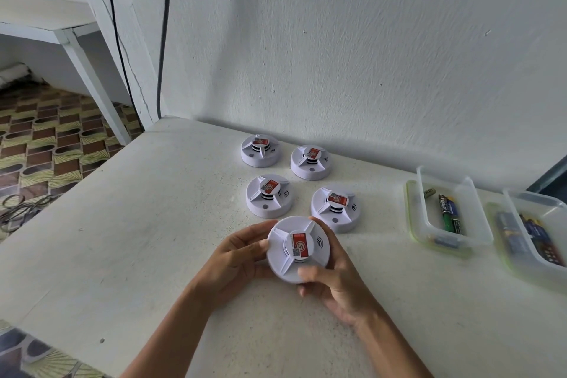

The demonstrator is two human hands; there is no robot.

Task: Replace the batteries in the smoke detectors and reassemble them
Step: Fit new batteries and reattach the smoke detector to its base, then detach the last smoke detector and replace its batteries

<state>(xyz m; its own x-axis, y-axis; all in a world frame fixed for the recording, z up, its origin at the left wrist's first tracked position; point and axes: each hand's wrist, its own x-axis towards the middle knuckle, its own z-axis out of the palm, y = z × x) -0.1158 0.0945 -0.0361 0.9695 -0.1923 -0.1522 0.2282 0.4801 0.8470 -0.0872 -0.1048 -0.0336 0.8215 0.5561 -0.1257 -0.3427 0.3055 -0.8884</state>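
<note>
Four detectors lie left of two trays.

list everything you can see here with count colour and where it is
smoke detector in hand: 1, white with a red label, held over the near middle of the table
smoke detectors on the table: 4, white with red labels, in two rows of two between the held one and the wall
table: 1, off-white, against the wall
near container: 1, clear plastic, on a green-edged lid, right of the detectors
batteries: several, green, black and blue, inside the near container
far container: 1, clear plastic, at the right edge, holding dark blue batteries
cables: 2, black, running down the wall at the table's far left corner
left hand: 1, grips the held detector's left rim
right hand: 1, grips its right and near rim
</note>
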